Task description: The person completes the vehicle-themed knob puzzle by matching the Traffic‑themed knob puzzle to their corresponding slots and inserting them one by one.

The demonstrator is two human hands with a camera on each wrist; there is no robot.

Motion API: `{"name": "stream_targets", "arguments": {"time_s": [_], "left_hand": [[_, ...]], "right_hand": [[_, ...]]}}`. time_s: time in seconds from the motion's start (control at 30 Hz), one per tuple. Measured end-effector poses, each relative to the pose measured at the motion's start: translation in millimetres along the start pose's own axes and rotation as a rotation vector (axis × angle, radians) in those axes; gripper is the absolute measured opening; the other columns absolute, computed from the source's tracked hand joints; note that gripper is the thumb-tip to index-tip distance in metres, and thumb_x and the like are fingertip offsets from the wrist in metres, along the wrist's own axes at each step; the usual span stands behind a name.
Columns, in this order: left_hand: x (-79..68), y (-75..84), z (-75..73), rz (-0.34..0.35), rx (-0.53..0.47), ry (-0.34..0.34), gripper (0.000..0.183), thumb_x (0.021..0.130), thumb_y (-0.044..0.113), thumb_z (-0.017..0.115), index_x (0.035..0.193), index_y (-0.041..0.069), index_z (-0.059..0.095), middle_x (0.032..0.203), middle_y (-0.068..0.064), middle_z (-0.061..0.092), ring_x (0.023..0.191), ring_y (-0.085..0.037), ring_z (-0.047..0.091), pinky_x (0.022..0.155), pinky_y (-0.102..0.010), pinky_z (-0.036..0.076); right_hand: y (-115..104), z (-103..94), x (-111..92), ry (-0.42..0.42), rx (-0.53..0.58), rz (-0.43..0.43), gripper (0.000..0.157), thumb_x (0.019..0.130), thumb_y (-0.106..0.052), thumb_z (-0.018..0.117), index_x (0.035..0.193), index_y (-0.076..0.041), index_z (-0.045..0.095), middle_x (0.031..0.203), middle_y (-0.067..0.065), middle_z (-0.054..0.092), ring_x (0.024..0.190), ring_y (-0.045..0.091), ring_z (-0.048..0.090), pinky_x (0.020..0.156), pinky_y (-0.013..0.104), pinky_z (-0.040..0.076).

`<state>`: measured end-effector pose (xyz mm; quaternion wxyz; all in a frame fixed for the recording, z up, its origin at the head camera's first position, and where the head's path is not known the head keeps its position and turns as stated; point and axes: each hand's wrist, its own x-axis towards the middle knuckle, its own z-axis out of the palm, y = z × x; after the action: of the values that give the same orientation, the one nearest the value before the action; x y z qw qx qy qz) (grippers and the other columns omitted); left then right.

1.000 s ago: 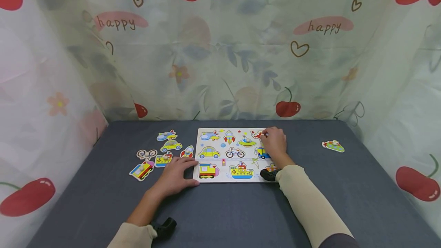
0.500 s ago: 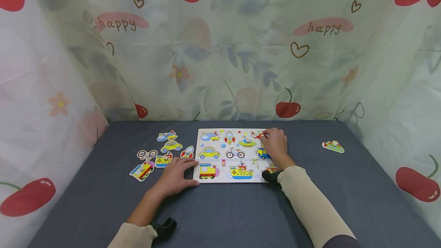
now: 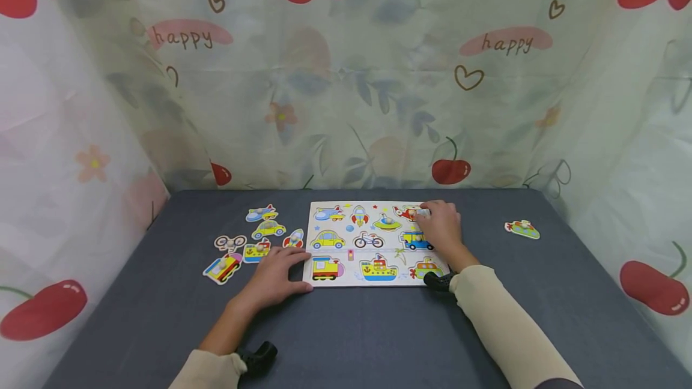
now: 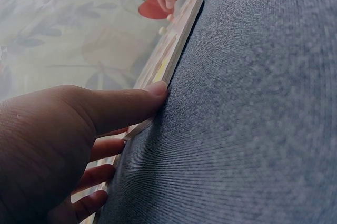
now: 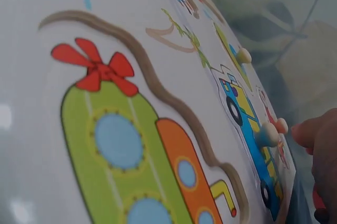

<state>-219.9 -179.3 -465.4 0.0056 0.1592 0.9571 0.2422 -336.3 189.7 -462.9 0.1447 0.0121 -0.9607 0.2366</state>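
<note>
A white vehicle puzzle board [image 3: 352,272] lies flat on the table. My left hand [image 3: 277,278] rests at its left side; in the left wrist view the thumb [image 4: 137,103] touches the edge and the other fingers lie along it, fairly straight. At the board's upper right, my right hand [image 3: 444,230] hovers beside the red helicopter piece [image 3: 404,213]. In the right wrist view, a small gap separates the fingertip from the helicopter's wooden knob [image 5: 283,125]. The bus piece [image 3: 414,240] and flying saucer piece [image 3: 387,222], both knobbed, sit in their places.
Left of the board lie several loose pieces: a plane [image 3: 262,214], car [image 3: 268,229], bicycle [image 3: 230,242], train [image 3: 223,268], ship [image 3: 256,251] and rocket [image 3: 294,238]. A submarine piece [image 3: 522,229] lies far right on the dark table [image 3: 351,335]. A printed curtain [image 3: 346,107] surrounds the table.
The right hand has let go of the helicopter's knob and shifted slightly right, uncovering more of the helicopter, the bus and the submarine picture. The left hand has stayed put.
</note>
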Motion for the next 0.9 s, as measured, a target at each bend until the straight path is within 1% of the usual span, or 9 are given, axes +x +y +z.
{"name": "stream_targets", "arguments": {"time_s": [0.2,0.4,0.57,0.9], "left_hand": [[0.0,-0.8,0.4,0.004,0.001,0.004,0.065,0.075,0.039,0.083,0.132,0.018,0.062,0.135,-0.004,0.055,0.118,-0.026,0.043,0.097,-0.049,0.035],[0.6,0.1,0.7,0.008,0.002,0.0,0.064,0.075,0.039,0.083,0.132,0.017,0.063,0.134,-0.004,0.055,0.117,-0.027,0.044,0.097,-0.049,0.036],[0.3,-0.6,1.0,0.005,0.004,0.001,0.065,0.075,0.04,0.083,0.132,0.018,0.063,0.135,-0.005,0.055,0.117,-0.026,0.044,0.097,-0.049,0.035],[0.0,-0.9,1.5,0.005,0.009,0.006,0.065,0.075,0.039,0.083,0.132,0.018,0.062,0.135,-0.005,0.055,0.117,-0.027,0.043,0.097,-0.049,0.035]], "right_hand": [[15.4,-7.8,-3.3,0.01,-0.023,-0.004,0.044,0.092,-0.027,0.066,0.128,-0.004,0.061,0.137,0.021,0.049,0.129,0.042,0.034,0.102,0.058,0.025],[36.3,-14.5,-3.1,0.003,-0.072,0.036,0.055,0.09,-0.028,0.068,0.137,-0.003,0.052,0.146,0.023,0.04,0.134,0.044,0.027,0.103,0.061,0.022],[49.7,-22.1,-5.5,-0.003,-0.092,0.064,0.059,0.09,-0.028,0.068,0.139,-0.001,0.049,0.146,0.025,0.038,0.134,0.045,0.026,0.102,0.062,0.022],[80.5,-37.8,-10.6,-0.004,-0.126,0.088,0.057,0.091,-0.026,0.065,0.137,0.003,0.047,0.143,0.029,0.037,0.131,0.049,0.026,0.102,0.066,0.02]]}}
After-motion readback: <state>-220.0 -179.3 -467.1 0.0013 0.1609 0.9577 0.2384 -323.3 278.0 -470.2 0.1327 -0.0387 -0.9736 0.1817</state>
